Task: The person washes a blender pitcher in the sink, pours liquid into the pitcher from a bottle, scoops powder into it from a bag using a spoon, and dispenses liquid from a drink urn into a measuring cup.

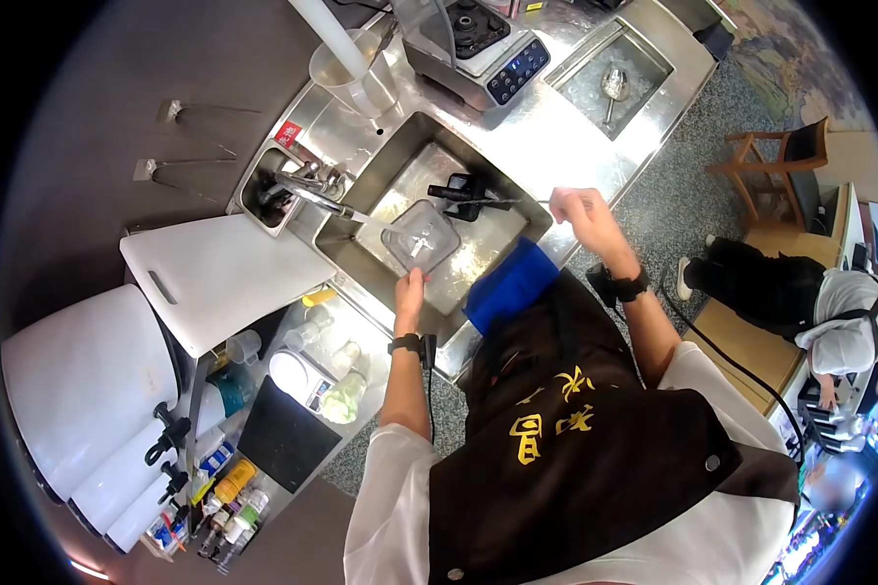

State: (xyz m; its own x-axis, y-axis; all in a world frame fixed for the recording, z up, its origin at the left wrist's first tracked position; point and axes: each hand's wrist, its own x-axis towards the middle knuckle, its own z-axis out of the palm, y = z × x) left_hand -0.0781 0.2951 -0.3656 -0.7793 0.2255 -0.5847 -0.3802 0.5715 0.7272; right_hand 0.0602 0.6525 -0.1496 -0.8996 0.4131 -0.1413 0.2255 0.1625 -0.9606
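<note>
In the head view, two bare hands work over one large sink [356, 219]. The left hand [409, 292] holds one clear jar [425, 234], its fingers clamped on the near edge. The jar is inside the sink, under one tap [312, 191]. Its broad, square-cornered face points up toward the camera, and its long axis appears to run along the line of sight; one small pale piece shows at its middle.

The right hand [578, 210], fingers curled together on the end of one thin rod [522, 202], is at the sink's right edge. The rod's long axis runs left over the basin toward one black part [468, 198], just beside the jar.

One blue cloth [517, 283] lies at the near rim. Around the sink are one white board [224, 278], one white pitcher [356, 83], one blender base [483, 58] with a lit panel, and one metal scoop [615, 84] in a recessed tray [654, 66]. Two black spigots [169, 434] show on the white containers [88, 380].

A red label [287, 135] carries white characters, the last reading "池". Yellow characters mark the dark apron [595, 468], one reading "冒". One co-worker [844, 302] in a white cap stands at far right.
</note>
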